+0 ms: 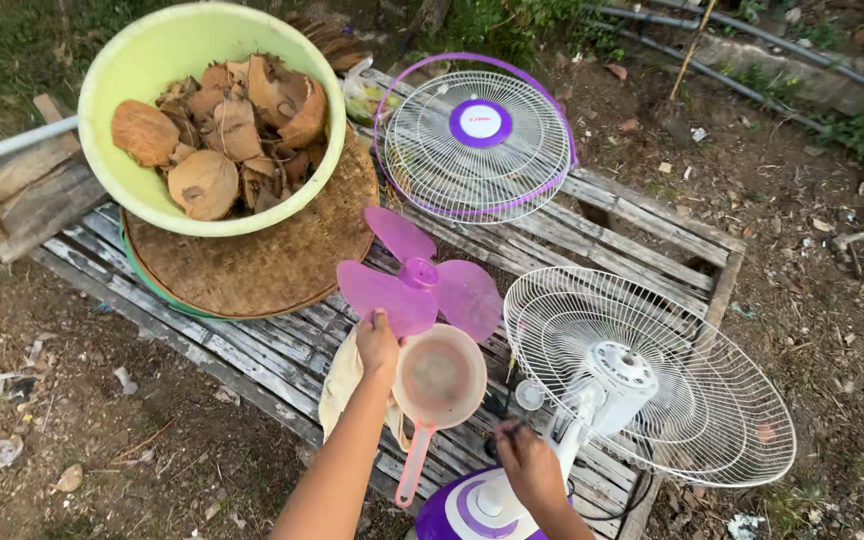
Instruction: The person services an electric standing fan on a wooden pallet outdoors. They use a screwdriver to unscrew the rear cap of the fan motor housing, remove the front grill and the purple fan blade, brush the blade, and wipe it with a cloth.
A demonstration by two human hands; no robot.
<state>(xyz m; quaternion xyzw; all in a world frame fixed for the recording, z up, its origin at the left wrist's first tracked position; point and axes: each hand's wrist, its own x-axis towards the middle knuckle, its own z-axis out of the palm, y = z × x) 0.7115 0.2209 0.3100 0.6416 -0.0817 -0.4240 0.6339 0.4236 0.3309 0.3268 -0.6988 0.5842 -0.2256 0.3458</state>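
My left hand [378, 345] grips the edge of one blade of a pink three-blade fan propeller [422, 285] lying on a slatted wooden bench [642, 225]. Just right of that hand lies a pink plastic scoop [439, 378], its handle pointing toward me. A pale cloth [340, 378] hangs under my left wrist. My right hand [527, 465] is closed, pinching a small dark object [505, 432] beside the white neck of a standing fan. That fan's rear wire guard and motor [652, 380] face up, above its purple and white base [462, 510].
The fan's front guard with a purple rim [477, 140] lies farther back on the bench. A pale green bowl [122, 60] of coconut husks [222, 130] sits on a round woven tray [272, 260] at left. A small white cap [529, 394] lies by the motor. Bare dirt surrounds the bench.
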